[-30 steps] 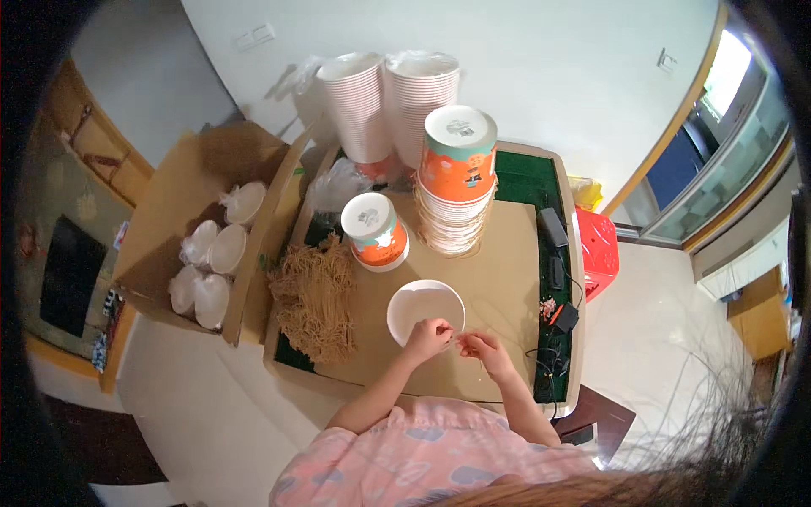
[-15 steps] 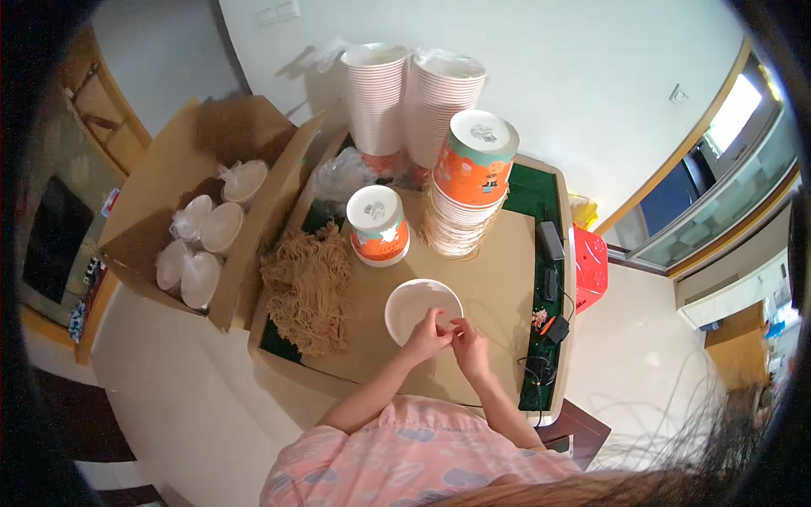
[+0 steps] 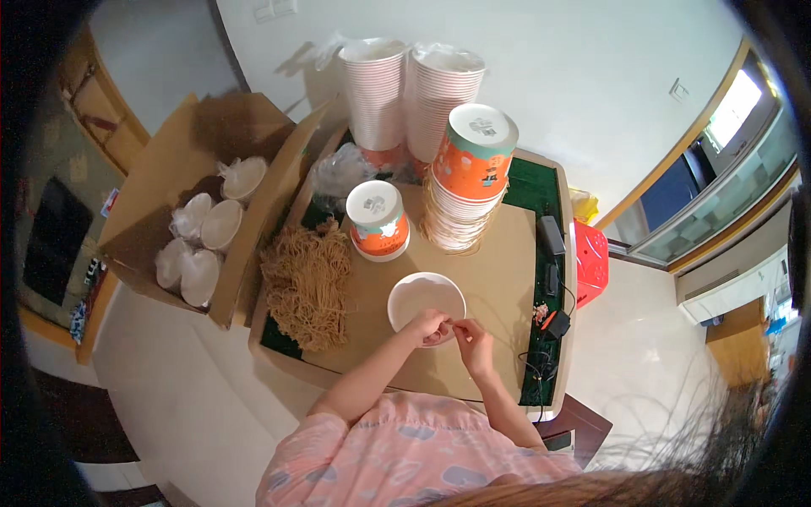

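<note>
A white paper tub [image 3: 422,296] stands mouth up on the cardboard sheet [image 3: 498,296] in front of me. At its near rim, my left hand [image 3: 429,327] is closed, fingers curled together over the edge. Just to the right, my right hand [image 3: 473,345] is pinched, fingertips close to the left hand's. Whatever is between the fingers is too small to make out. Beyond the tub stands an upside-down orange and green paper tub [image 3: 378,232]. A taller upside-down stack of paper tubs [image 3: 477,165], to its right, has tan strings round its lower part. A heap of tan strings [image 3: 306,283] lies at the left.
Two tall stacks of paper tubs [image 3: 376,97] in clear plastic stand against the wall. A cardboard box [image 3: 160,152] at the left holds several bagged white tubs [image 3: 221,226]. Black adapters and cables [image 3: 552,237] line the table's right edge, near a red stool [image 3: 590,258].
My left hand has curled lower over the near rim, and my right hand has drawn slightly right, opening a small gap between them. The view has shifted slightly.
</note>
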`<state>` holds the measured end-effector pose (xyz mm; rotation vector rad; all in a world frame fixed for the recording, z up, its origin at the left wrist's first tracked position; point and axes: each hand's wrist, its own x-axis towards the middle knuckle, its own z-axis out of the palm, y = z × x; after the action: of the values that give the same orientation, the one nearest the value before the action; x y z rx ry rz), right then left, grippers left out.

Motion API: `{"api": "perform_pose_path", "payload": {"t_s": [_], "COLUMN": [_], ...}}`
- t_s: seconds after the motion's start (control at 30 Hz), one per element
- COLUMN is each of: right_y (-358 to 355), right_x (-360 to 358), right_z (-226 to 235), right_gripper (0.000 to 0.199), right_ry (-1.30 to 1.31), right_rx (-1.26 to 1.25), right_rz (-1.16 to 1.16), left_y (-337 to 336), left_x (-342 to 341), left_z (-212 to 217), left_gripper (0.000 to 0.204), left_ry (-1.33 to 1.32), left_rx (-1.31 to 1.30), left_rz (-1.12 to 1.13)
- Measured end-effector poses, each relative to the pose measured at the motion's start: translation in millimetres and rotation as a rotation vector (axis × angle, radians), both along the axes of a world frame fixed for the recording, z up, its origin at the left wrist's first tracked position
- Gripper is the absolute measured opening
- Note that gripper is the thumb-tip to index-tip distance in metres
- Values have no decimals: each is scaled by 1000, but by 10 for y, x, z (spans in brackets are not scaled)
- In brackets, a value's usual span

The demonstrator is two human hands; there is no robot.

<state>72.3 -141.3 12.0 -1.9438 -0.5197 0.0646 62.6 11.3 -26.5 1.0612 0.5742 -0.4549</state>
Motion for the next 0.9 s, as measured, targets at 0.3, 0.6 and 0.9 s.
{"api": "perform_pose_path", "payload": {"t_s": [0.3,0.6,0.9], "right_y": [-56,-169,-161], "right_x": [-54,-78,-136], "right_z": [-130,-261,-269], "right_gripper": [10,10,5], "right_ry": [-245,-198,76], "right_rx": [-90,-18,192], "right_rz": [54,46,-87], "left_y": [-82,25,-65], "left_x": [133,130,-128], "left_z": [-134,-290,18], "left_gripper": [22,13,11], "left_ry": [210,269,-54], "left_rx": [-101,-339,-102], "left_rz": [-200,-265,-104]}}
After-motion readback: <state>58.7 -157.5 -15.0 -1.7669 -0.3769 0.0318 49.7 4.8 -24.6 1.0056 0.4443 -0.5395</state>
